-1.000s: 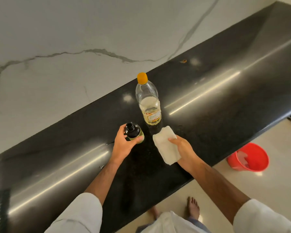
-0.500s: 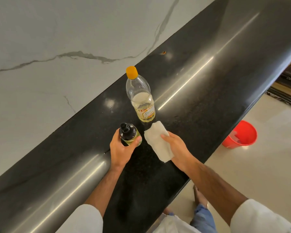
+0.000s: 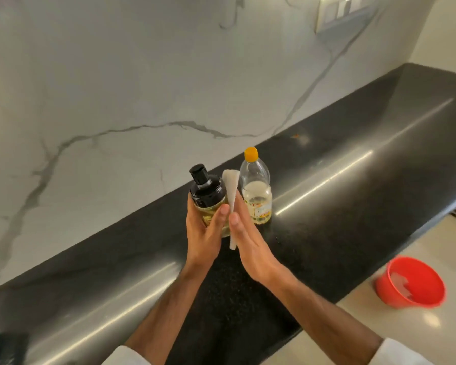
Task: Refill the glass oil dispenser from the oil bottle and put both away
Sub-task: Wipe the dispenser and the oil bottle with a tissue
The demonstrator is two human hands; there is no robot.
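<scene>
My left hand (image 3: 204, 234) grips the glass oil dispenser (image 3: 207, 196), a round jar with a black pump cap, lifted above the black counter (image 3: 327, 233). My right hand (image 3: 250, 243) presses a white folded cloth (image 3: 232, 196) flat against the dispenser's right side. The plastic oil bottle (image 3: 256, 192) with its orange cap on stands upright on the counter just behind the cloth, about half full of pale oil.
A white marble backsplash (image 3: 142, 88) rises behind the counter, with a switch plate (image 3: 340, 11) at the top right. A red bucket (image 3: 411, 283) sits on the pale floor at the right, below the counter's front edge.
My left hand has lifted the dispenser off the counter. My right hand has picked the cloth up from the counter and brought it against the dispenser's side. The view tilted up.
</scene>
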